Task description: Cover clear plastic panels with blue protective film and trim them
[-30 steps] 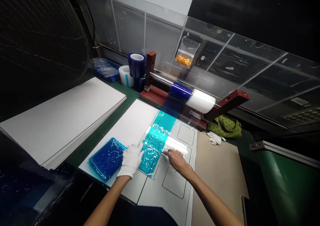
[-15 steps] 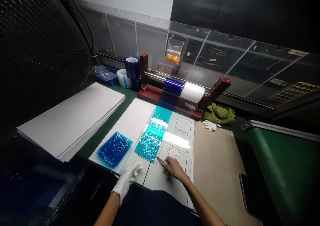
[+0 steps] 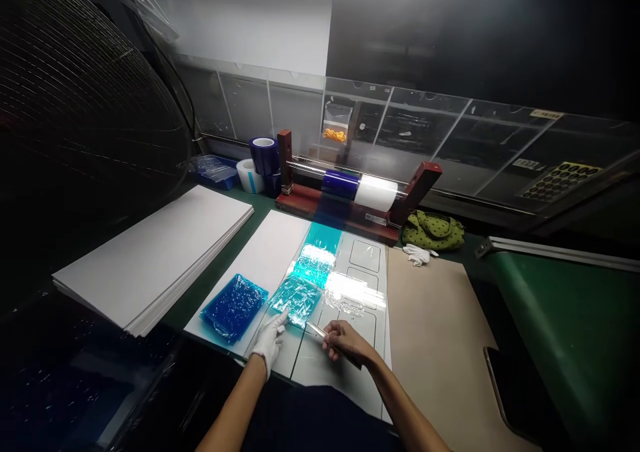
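Blue film [image 3: 321, 239] runs from a blue roll [image 3: 341, 183] on a red stand down over a board with black outlines. Its near piece [image 3: 296, 299] looks wrinkled and pale teal. At that piece's lower left corner is my left hand [image 3: 271, 339] in a white glove, fingertips touching or just over the film. My bare right hand [image 3: 344, 343] grips a slim metal tool [image 3: 317, 330], its tip by the film's lower right corner. A stack of dark blue film pieces [image 3: 234, 307] lies on white paper to the left.
A stack of white sheets [image 3: 155, 255] lies at the left, beside a large fan [image 3: 90, 85]. Tape rolls [image 3: 263, 155] stand behind. Brown paper [image 3: 435, 325], a phone [image 3: 515, 389], a white glove [image 3: 419, 254] and a green pouch [image 3: 434, 231] are at the right.
My left hand has moved forward and right to the near film's corner. The tool's tip has shifted slightly left and down. The near film piece looks paler, and the view has tilted up.
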`<state>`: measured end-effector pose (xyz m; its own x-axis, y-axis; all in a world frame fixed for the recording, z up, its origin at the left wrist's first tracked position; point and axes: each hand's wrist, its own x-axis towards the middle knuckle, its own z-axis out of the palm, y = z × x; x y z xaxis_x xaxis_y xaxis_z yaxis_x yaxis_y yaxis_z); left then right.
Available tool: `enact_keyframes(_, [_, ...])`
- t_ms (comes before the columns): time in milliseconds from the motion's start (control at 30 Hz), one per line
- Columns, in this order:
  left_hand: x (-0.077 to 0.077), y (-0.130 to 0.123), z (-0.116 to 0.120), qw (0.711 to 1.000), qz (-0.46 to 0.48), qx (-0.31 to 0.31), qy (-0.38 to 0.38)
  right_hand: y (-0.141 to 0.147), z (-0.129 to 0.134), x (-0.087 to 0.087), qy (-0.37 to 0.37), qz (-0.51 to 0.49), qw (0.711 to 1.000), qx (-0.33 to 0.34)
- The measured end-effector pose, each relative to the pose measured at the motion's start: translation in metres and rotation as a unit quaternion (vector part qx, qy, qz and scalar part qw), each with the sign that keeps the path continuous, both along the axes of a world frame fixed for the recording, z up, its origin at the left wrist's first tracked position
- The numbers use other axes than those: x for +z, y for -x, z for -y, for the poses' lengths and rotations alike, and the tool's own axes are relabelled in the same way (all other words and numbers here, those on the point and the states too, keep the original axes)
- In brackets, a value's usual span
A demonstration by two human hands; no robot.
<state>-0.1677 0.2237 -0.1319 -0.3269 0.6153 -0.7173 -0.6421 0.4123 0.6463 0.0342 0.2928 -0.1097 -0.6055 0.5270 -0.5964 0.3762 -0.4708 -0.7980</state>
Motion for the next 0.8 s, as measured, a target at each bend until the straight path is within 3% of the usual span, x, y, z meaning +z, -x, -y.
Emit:
enact_keyframes(167, [0.01,0.008,0.027,0.995,-0.097,0.037,-0.008,-0.023,0.002,0.002,-0.012,-0.009,1.0,-0.027])
enact_keyframes(400, [0.039,0.083,0.072,0.974,-0.205,0.089,0.044,-0.044,0.003,-0.003,-0.015,-0.018,0.999,-0.04])
enact_keyframes(567, [0.044,0.119,0.072,0.962,-0.246,0.094,0.076,-0.041,0.004,0.002,-0.033,-0.014,0.998,-0.051])
enact_keyframes(800, [0.036,0.122,0.064,0.951,-0.281,0.036,0.121,-0.049,0.0,0.008,-0.082,-0.011,0.993,-0.081])
